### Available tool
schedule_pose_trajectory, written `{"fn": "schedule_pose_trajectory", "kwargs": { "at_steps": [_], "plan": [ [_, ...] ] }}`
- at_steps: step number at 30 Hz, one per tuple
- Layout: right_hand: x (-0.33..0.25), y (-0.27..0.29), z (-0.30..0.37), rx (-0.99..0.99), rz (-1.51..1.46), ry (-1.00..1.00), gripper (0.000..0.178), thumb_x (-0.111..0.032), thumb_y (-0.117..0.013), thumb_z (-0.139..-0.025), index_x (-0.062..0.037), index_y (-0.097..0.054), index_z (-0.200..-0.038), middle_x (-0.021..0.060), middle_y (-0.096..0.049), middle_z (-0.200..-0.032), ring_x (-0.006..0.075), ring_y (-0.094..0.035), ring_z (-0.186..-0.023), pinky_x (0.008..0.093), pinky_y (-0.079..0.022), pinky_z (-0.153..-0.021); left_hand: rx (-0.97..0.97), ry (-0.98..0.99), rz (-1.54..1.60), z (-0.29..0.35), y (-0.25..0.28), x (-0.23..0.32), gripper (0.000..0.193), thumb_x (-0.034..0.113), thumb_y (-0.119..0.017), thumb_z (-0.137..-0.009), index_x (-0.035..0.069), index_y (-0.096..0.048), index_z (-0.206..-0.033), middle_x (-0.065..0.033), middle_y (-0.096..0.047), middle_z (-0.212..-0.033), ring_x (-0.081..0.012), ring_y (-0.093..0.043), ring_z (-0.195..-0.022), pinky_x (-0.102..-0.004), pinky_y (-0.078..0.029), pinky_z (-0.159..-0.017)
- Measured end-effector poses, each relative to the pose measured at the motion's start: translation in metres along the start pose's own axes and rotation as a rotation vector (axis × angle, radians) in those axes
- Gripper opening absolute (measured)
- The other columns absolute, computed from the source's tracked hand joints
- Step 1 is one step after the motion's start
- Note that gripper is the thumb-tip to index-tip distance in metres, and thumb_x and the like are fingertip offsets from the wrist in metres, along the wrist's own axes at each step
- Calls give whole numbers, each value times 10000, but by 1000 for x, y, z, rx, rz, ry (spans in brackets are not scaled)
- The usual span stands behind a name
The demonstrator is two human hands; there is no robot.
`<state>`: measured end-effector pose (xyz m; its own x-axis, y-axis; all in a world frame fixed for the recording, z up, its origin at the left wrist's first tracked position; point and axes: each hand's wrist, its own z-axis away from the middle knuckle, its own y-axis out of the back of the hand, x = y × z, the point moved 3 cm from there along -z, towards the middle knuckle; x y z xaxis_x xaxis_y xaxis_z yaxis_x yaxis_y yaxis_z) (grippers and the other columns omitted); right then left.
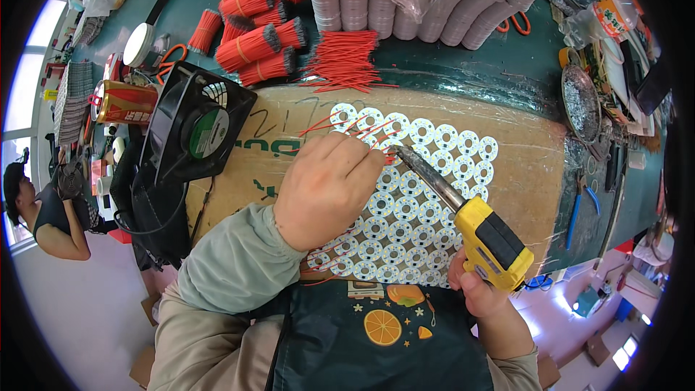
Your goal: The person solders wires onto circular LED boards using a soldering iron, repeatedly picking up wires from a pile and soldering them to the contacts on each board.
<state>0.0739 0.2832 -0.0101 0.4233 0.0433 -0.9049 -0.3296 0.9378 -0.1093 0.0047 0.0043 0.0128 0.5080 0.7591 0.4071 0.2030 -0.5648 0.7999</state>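
My left hand (326, 185) is closed over the upper left of a grid of round white circuit boards (400, 232), each with a centre hole. A thin red wire (388, 150) shows at its fingertips, which themselves are partly hidden under the hand. My right hand (481, 288) is wrapped round the handle of a yellow and black soldering gun (496, 242). The gun's dark tip reaches up and left to a board beside my left fingertips. More red wires lie across boards in the top rows and at the lower left of the grid.
A brown board (532, 174) lies under the grid. Beyond it are loose red wires (344, 58), red wire bundles (250, 45) and stacked round boards (391, 7). A black fan (199, 127) stands left; a metal dish (581, 105) and blue-handled pliers (574, 217) lie right. Another person sits far left.
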Motion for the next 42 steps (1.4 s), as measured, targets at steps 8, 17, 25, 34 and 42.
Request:
{"fn": "schedule_pose_trajectory", "kwargs": {
  "at_steps": [8,17,25,34,42],
  "plan": [
    [-4,-1,-1,-33,-66,17,704,-391,-818,-813,-7,-508,-1315,19,-494,-714,129,-486,-594,280,-429,-523,8,-3,-1,1,0,0,273,-20,-748,-681,10,-703,-949,-69,-543,-799,-258,-581,-743,-380,-489,-698],
    [-5,1,6,-8,-149,-29,804,-420,-853,-772,-5,-494,-1359,22,-495,-716,132,-478,-598,285,-422,-529,-41,2,-36,2,-1,1,247,34,-687,-728,13,-671,-974,-79,-574,-855,-268,-599,-813,-395,-489,-747],
    [5,7,16,-35,-51,9,816,-435,-841,-793,13,-477,-1370,31,-507,-722,125,-479,-595,273,-421,-525,-11,36,-32,2,0,2,258,-4,-721,-730,11,-676,-984,-98,-600,-878,-292,-604,-809,-402,-491,-747],
    [4,7,19,-24,-111,23,794,-414,-827,-809,11,-473,-1380,29,-505,-729,134,-485,-606,275,-421,-526,26,-22,-70,-1,8,12,297,-9,-704,-686,29,-678,-980,-79,-590,-848,-276,-605,-806,-400,-479,-735],
    [6,5,18,-40,-22,41,722,-396,-814,-823,8,-496,-1329,23,-496,-716,125,-475,-593,273,-420,-523,-12,-30,24,4,-2,7,304,-17,-700,-667,5,-689,-970,-83,-570,-821,-269,-602,-774,-385,-491,-697]
  ]
}}
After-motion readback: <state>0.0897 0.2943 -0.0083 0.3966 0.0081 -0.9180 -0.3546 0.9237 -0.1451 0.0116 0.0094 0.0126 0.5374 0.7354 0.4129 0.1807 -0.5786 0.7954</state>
